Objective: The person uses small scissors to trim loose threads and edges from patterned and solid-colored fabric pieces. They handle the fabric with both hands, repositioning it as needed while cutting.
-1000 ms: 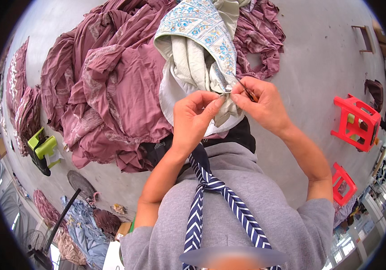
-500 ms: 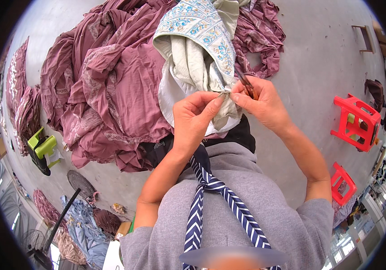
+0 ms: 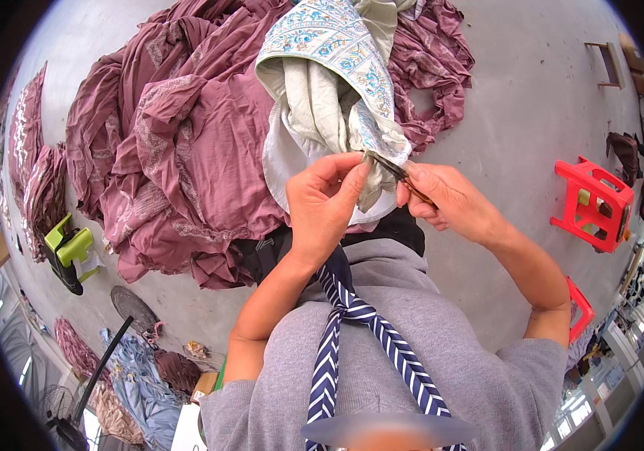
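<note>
Mauve cloth heaped at ten o'clock from left hand. Left hand: thumb and forefinger pinched together on edge of pale cloth, bulk of it spreading toward twelve. Snips at two o'clock from left hand; long axis slants, tip toward ten, right by that pinch. Whether blades touch cloth: cannot tell. Right hand: closed round handle end, so nearer to snips. Red stool well apart, around three.
</note>
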### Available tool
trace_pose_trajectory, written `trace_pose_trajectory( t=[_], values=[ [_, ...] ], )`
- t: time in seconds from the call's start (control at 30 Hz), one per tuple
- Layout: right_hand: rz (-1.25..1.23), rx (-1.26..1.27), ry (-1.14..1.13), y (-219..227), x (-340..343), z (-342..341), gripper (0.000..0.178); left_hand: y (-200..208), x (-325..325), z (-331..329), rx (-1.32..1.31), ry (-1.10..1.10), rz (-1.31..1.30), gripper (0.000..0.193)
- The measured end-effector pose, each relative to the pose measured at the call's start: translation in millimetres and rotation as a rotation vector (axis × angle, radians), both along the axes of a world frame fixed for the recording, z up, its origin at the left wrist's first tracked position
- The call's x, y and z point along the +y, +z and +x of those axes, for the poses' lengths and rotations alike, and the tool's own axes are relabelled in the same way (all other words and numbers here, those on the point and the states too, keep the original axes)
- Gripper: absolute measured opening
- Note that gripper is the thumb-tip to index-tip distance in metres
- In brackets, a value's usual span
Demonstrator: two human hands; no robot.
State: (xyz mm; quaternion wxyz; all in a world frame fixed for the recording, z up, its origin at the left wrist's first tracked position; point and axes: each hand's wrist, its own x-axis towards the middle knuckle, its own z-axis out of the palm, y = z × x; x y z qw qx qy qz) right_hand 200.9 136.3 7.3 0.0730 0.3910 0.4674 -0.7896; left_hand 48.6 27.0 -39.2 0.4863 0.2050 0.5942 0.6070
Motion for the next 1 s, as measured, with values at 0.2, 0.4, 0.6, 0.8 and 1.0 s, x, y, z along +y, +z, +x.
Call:
trace_pose_trajectory(
  t=[0.2, 0.4, 0.6, 0.8, 1.0],
  values=[
    [0.038, -0.014, 0.064, 0.1, 3.2, -2.4, 0.046, -3.4, -2.0, 0.1, 0.106, -0.009, 0.000, 0.016],
    [0.111, -0.020, 0.103, 2.4, 4.8, -4.8, 0.045, -2.9, -1.4, -0.4, 0.266, -0.023, 0.005, 0.012],
    [0.206, -0.029, 0.136, 2.4, 7.0, -9.6, 0.044, 2.5, -0.5, -2.7, 0.397, -0.065, 0.034, 0.011],
    [0.177, -0.043, 0.135, 2.4, 7.8, -9.0, 0.044, 2.9, -1.0, -2.8, 0.414, -0.054, 0.043, 0.012],
    [0.165, -0.051, 0.127, 0.4, 7.4, -6.2, 0.044, 3.3, 0.7, -2.8, 0.532, -0.057, 0.094, 0.011]
  ],
)
